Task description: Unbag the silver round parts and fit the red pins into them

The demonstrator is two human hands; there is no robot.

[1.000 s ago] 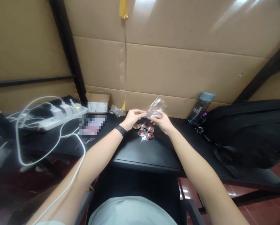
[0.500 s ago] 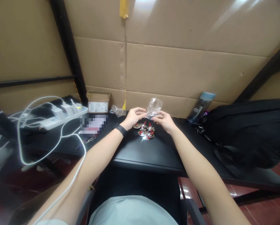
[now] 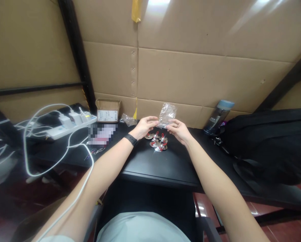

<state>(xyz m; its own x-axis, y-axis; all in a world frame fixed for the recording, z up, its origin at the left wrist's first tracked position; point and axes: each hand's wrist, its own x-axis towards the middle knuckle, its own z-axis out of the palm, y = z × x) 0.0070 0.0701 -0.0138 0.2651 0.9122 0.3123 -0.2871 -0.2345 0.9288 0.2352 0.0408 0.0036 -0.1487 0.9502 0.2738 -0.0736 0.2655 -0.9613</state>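
Note:
Between my two hands is a clear plastic bag [image 3: 168, 112], standing up with its lower edge toward me. My left hand [image 3: 145, 127] pinches the bag's lower left corner between thumb and fingers. On the other side, my right hand [image 3: 180, 130] grips its lower right edge the same way. Just below the hands, several shiny metal finger cymbals [image 3: 154, 144] with red loops lie grouped on the black table [image 3: 150, 164]. A dark watch band circles my left wrist.
A small open cardboard box [image 3: 108, 112] and a crumpled clear plastic bag [image 3: 129, 119] stand at the back left. A white power strip [image 3: 72, 127] with looping cables lies further left. On the right are a blue-lidded bottle [image 3: 218, 117] and a black backpack [image 3: 268, 144].
Both hands still hold the bag near the same spot over the table. The whole view has shifted slightly, so everything sits a little further right.

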